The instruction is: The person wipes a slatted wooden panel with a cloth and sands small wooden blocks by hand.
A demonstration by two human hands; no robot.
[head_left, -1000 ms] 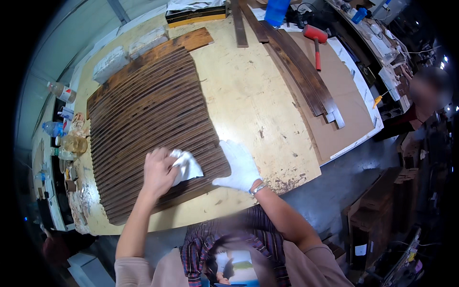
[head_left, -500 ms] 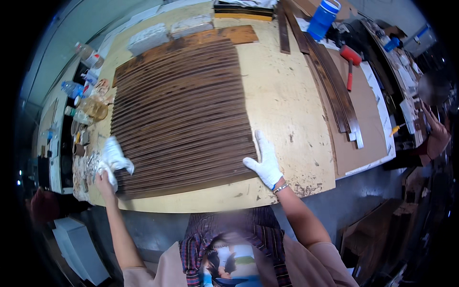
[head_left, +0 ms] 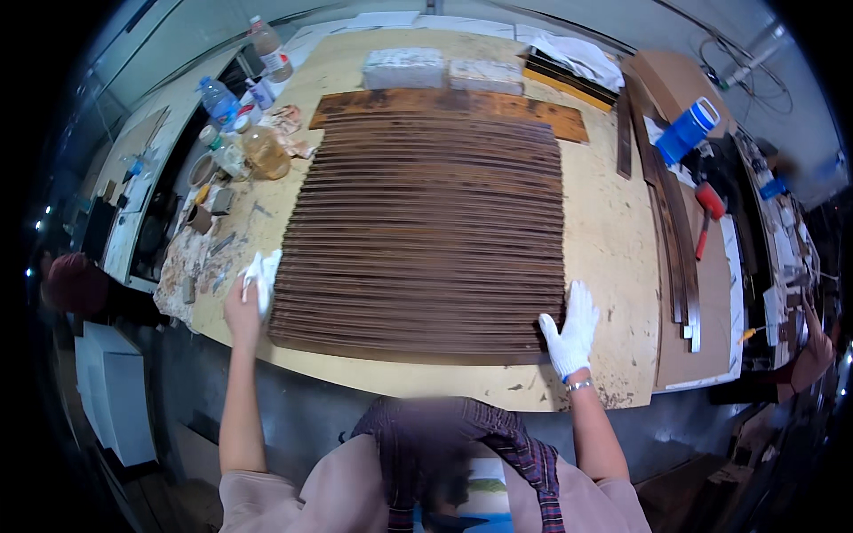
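Note:
A wide array of dark brown wooden slats (head_left: 426,231) lies side by side on a pale plywood table (head_left: 613,231). My left hand (head_left: 242,306), bare, grips a crumpled white cloth (head_left: 264,271) against the left ends of the nearest slats. My right hand (head_left: 571,330) wears a white glove and rests flat, fingers spread, on the right ends of the nearest slats.
Bottles and jars (head_left: 240,133) crowd the table's left edge. Two pale blocks (head_left: 442,69) sit beyond the slats. Loose dark planks (head_left: 677,240), a blue container (head_left: 686,131) and a red-handled tool (head_left: 708,213) lie to the right. Another person (head_left: 809,355) stands at far right.
The left hand with the cloth swept from the slats' middle out to their left ends. The right hand stayed at the right ends, and the view shifted so the slats lie level.

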